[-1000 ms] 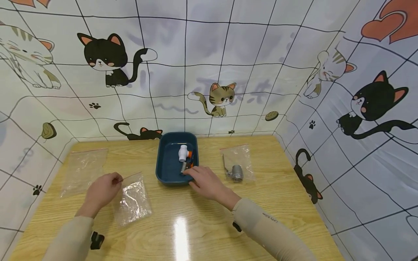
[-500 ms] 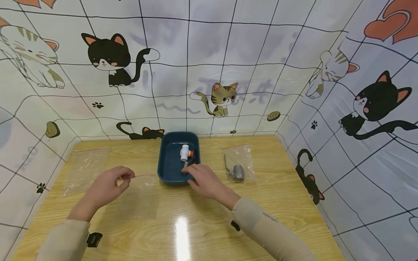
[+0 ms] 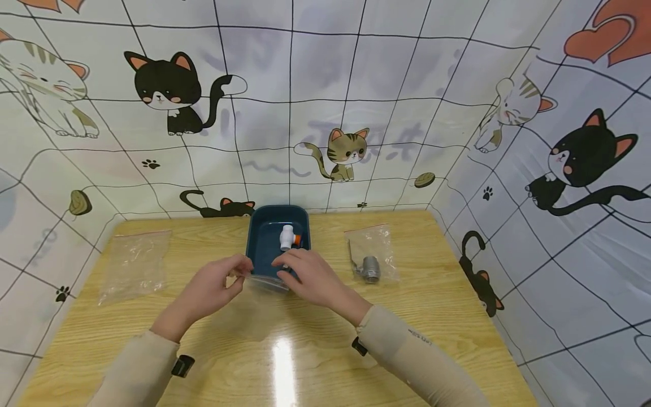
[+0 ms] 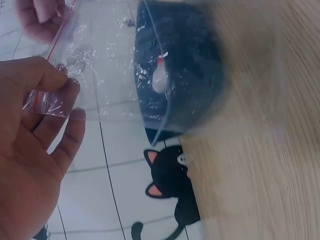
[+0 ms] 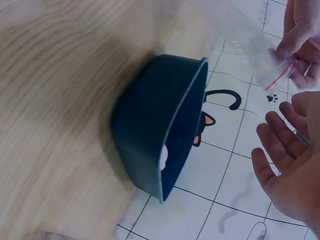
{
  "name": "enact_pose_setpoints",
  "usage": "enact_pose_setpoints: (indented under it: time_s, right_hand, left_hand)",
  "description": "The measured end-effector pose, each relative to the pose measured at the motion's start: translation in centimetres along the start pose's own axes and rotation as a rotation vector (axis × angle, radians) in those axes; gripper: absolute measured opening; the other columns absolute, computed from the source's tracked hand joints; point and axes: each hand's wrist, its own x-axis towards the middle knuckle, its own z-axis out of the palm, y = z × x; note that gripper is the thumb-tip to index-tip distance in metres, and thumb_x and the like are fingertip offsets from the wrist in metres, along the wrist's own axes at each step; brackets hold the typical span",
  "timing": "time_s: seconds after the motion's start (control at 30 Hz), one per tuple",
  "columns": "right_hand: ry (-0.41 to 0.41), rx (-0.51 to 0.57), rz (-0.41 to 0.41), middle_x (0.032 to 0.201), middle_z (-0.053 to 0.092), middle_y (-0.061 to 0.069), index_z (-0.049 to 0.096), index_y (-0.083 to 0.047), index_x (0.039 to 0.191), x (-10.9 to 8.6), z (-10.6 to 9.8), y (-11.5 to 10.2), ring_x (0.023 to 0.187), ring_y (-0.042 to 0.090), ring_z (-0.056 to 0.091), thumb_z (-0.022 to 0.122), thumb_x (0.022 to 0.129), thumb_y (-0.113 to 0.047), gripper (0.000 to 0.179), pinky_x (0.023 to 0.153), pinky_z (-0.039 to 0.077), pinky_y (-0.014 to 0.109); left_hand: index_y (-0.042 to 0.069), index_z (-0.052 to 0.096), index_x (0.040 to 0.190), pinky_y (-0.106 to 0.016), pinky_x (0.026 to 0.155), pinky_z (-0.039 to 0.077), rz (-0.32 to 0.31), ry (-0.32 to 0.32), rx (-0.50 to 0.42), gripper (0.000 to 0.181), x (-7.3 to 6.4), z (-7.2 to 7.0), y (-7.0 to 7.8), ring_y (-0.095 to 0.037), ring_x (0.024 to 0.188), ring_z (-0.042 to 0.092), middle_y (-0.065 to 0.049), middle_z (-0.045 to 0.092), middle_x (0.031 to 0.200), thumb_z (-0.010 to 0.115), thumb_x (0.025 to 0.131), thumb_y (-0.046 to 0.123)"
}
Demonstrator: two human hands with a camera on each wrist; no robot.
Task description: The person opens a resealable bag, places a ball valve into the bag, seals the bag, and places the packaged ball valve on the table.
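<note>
My left hand [image 3: 216, 288] pinches the red-lined top edge of a clear zip bag [image 3: 267, 282]. In the left wrist view, the bag hangs spread out, with the blue tray showing through it. My right hand [image 3: 317, 280] is over the near right corner of the dark blue tray [image 3: 252, 237], its fingers curved. A sliver of a small metal piece [image 5: 302, 139] shows between its thumb and fingers; the rest is hidden by the hand. Inside the tray lies a white plastic valve [image 3: 286, 237] with an orange handle.
Another clear zip bag [image 3: 134, 265] lies flat on the left of the wooden table [image 3: 386, 350]. On the right, a grey metal valve [image 3: 370, 269] with a lever lies in or on a clear bag [image 3: 376, 240]. Cat-printed sheets [image 3: 254, 124] stand behind and at the sides.
My left hand has carried the zip bag rightward from the table's left side to the tray's front edge. My right hand has lifted slightly from inside the tray.
</note>
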Motion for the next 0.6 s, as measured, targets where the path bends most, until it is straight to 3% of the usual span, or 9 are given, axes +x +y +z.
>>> enact_pose_setpoints:
  time_s: [0.27, 0.6]
  right_hand:
    - [-0.018, 0.058, 0.045, 0.094, 0.069, -0.007, 0.07, -0.019, 0.104, 0.0, -0.4, -0.4, 0.079, 0.004, 0.061, 0.057, 0.099, -0.031, 0.018, 0.071, 0.048, 0.019]
    - [-0.075, 0.075, 0.097, 0.091, 0.07, -0.007, 0.071, -0.02, 0.099, -0.4, -0.4, -0.2, 0.079, 0.002, 0.062, 0.06, 0.097, -0.031, 0.016, 0.07, 0.049, 0.017]
  left_hand:
    - [0.014, 0.057, 0.114, -0.034, 0.077, 0.056, 0.037, -0.008, -0.065, 0.027, 1.6, 1.9, 1.8, -0.009, 0.088, 0.069, 0.005, 0.072, 0.097, 0.067, 0.09, 0.006]
    - [0.013, 0.053, 0.12, -0.028, 0.07, 0.055, 0.052, -0.034, -0.114, 0.033, 2.2, 3.1, 2.5, -0.011, 0.086, 0.071, 0.005, 0.074, 0.095, 0.068, 0.091, 0.009]
